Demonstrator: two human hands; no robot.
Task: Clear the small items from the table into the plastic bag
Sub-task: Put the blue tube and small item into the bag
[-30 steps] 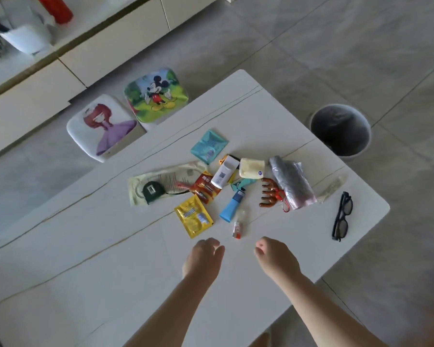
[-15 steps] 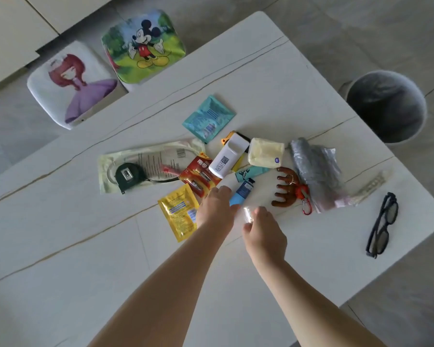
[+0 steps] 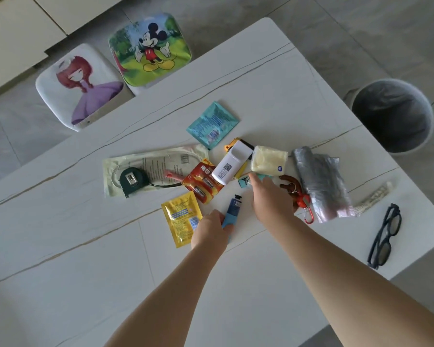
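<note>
Your left hand is closed around the lower end of the blue tube, whose black cap points away from you; the tube lies on the white bench, just right of the yellow sachet. Your right hand lies palm down, fingers spread and loosely curved over the middle of the pile, its fingertips at a small teal packet; whether it has hold of anything cannot be told from above.

Just beyond those fingers sit the white bottle with a QR code and the pale yellow pouch. The brown hair claw and a red carabiner show at the right side of your right hand, touching the rolled grey plastic bag. To the left are the red battery pack, the dark green tape measure on a long pale packet, and farther back the teal sachet.

Black glasses lie apart near the bench's right edge. On the floor stand a bin and two picture-topped stools.
</note>
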